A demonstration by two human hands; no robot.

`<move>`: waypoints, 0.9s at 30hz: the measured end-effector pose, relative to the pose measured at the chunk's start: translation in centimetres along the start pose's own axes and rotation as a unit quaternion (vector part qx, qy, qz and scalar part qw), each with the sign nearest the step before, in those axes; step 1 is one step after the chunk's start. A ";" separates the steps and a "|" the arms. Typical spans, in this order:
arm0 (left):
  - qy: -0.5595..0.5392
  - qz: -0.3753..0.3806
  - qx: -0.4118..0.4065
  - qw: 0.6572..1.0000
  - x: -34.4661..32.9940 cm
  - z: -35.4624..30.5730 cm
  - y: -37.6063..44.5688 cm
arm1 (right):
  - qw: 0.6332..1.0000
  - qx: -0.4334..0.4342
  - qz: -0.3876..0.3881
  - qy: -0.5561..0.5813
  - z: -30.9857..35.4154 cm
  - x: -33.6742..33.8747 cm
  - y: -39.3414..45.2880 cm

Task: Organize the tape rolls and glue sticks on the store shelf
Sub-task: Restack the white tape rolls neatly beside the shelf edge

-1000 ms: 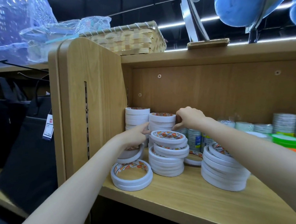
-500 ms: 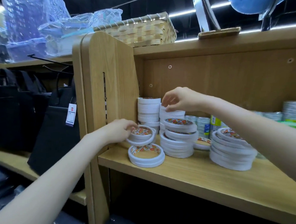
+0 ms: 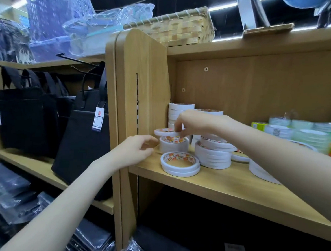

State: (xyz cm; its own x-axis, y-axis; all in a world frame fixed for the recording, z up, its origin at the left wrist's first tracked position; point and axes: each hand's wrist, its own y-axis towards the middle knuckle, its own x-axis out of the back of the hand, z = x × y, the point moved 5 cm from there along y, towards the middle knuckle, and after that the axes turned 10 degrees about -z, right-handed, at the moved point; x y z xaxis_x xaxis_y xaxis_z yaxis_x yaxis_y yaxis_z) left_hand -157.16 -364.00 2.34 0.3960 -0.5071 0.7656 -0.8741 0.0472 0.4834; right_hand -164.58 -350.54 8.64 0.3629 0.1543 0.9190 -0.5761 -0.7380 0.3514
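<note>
Big wooden shelf unit (image 3: 238,184) fills the view, smooth pale wood-grain laminate, with a rounded upright side panel (image 3: 140,85) at its left edge. To the left of that panel hang matte black tote bags (image 3: 80,139) with paper price tags. Up top sits a woven basket (image 3: 176,27), flat light strips crossing in a checker weave.

On the shelf board, the tape rolls: flat white rings with orange-and-red printed cores. A tall stack (image 3: 179,110) stands in the back left corner; a leaning, staggered pile (image 3: 214,155) sits mid-shelf; two rolls (image 3: 180,163) lie flat near the front edge, with bare board in front of them.

The right hand (image 3: 196,122) pinches a single thin roll (image 3: 166,132) by its rim, holding it level just above a short stack (image 3: 173,143). The left hand (image 3: 137,150) hovers by the side panel's front edge, fingers loosely curled, holding nothing and apart from the stack.
</note>
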 end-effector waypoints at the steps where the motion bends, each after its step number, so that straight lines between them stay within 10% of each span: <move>1: -0.030 0.024 -0.007 0.999 -0.3 -0.1 -0.2 | 1.000 -0.004 0.005 0.003 -0.3 -0.1 0.2; 5: -0.108 0.143 -0.027 0.983 -1.7 -0.9 -1.8 | 0.999 -0.010 0.049 -0.003 -0.5 -1.8 0.8; 15: -0.083 0.082 0.004 0.993 -1.4 1.2 -1.7 | 0.983 0.038 -0.141 0.112 0.5 2.5 -4.6; 23: -0.103 0.018 -0.005 0.994 -0.8 -0.1 -2.8 | 0.982 0.028 -0.045 0.179 1.8 -0.7 -4.9; 27: 0.000 0.029 -0.026 0.999 -1.4 -1.0 -2.1 | 0.999 -0.019 -0.002 0.029 0.0 -1.3 -1.9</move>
State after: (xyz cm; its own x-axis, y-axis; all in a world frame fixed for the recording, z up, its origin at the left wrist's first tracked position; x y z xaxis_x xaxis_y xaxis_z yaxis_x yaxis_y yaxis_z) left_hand -155.63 -362.50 0.68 0.3447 -0.5027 0.7928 -0.8796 0.1220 0.4598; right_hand -163.91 -349.35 6.76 0.3216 0.1959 0.9264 -0.6024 -0.7125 0.3597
